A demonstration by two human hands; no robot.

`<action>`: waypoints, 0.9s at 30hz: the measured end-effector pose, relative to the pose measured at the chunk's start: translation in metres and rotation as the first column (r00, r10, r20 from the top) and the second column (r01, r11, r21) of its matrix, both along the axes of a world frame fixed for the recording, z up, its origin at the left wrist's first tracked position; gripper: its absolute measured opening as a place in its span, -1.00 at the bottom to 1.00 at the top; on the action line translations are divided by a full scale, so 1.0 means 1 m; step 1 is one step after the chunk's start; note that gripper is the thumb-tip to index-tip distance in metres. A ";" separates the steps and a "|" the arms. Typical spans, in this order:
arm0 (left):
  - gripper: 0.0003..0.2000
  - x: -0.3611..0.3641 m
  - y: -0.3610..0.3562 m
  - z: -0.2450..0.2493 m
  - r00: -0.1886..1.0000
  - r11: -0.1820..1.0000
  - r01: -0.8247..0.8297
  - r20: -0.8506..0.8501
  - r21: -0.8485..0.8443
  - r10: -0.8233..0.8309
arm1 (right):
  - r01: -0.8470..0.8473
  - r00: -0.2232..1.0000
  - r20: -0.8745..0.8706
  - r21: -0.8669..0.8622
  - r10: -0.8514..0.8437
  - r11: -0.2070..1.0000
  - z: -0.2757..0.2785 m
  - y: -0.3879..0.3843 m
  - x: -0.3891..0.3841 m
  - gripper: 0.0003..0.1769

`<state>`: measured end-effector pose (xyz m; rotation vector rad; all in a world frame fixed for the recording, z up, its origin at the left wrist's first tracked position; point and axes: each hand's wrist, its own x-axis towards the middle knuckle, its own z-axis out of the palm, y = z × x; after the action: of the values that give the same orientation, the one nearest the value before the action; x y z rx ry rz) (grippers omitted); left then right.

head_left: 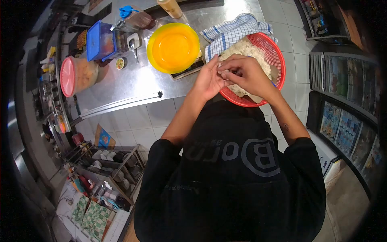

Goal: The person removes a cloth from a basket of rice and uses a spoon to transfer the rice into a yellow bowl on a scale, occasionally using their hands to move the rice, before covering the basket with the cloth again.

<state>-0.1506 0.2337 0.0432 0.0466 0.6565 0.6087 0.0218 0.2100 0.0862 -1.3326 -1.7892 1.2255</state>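
Both my hands meet over the near left rim of a red basket (pixel 278 54) that holds white rice (pixel 248 52). My left hand (pixel 209 80) is palm up with its fingers apart. The fingers of my right hand (pixel 250 74) are pinched together above the left palm; what they hold is too small to make out. A blue and white checked cloth (pixel 231 34) lies over the basket's far left rim. Left of my hands stands a yellow bowl (pixel 173 47).
On the steel table (pixel 137 86) are a blue-lidded box (pixel 100 40), a pink-lidded tub (pixel 78 76), a jug (pixel 137 18), a bottle (pixel 170 8), a small cup (pixel 120 63) and a spoon (pixel 134 50). Glass-door fridges (pixel 346 121) stand at the right.
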 end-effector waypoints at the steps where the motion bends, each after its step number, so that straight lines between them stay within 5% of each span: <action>1: -0.60 -0.001 0.004 -0.023 1.000 1.000 0.007 0.003 0.000 -0.007 | 0.007 1.000 0.003 0.000 -0.007 1.000 0.007 0.001 -0.002 -0.79; 3: -0.63 -0.007 0.004 -0.082 0.965 0.994 -0.034 0.254 -0.100 0.058 | -0.126 0.973 0.220 0.252 0.070 0.960 0.013 0.001 -0.007 -0.74; 4: -0.69 -0.003 0.001 -0.060 0.982 0.996 -0.045 0.182 -0.077 0.058 | -0.089 0.985 0.170 0.331 0.033 0.940 0.011 0.001 -0.010 -0.77; 5: -0.69 0.000 -0.001 -0.038 0.981 0.996 -0.045 0.182 -0.080 0.059 | -0.090 0.985 0.170 0.328 0.034 0.940 0.015 0.000 -0.009 -0.77; 7: -0.75 0.004 -0.003 -0.010 0.979 0.989 -0.068 -0.201 -0.130 0.040 | 0.003 0.999 0.045 0.162 -0.011 0.987 0.029 -0.002 -0.008 -0.81; 10: -0.74 -0.023 -0.010 -0.062 1.000 1.000 -0.001 0.012 -0.011 0.001 | 0.165 0.985 0.059 -0.013 -0.164 0.986 -0.008 -0.004 0.011 -0.86; 13: -0.66 -0.042 -0.012 -0.067 0.987 0.998 0.025 0.160 -0.049 -0.017 | 0.071 0.985 0.171 -0.220 -0.033 0.973 -0.073 -0.016 0.032 -0.87; 17: -0.64 -0.047 -0.019 -0.074 0.980 0.997 0.031 0.200 -0.065 -0.017 | -0.041 0.983 0.174 -0.074 0.053 0.996 -0.131 -0.046 0.015 -0.92; 19: -0.67 -0.044 -0.022 -0.073 0.992 0.996 0.038 0.123 -0.076 -0.028 | -0.196 0.911 0.387 0.106 0.141 0.975 -0.151 -0.055 0.009 -0.93; 27: -0.69 -0.043 -0.025 -0.076 0.993 0.995 0.071 0.102 -0.065 -0.064 | 0.015 0.911 0.406 0.138 -0.070 0.990 -0.151 -0.063 0.002 -0.90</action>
<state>-0.1931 0.2090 -0.0327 -0.0257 0.5766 0.5195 0.0240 0.1470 -0.0653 -1.6310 -2.0714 0.8245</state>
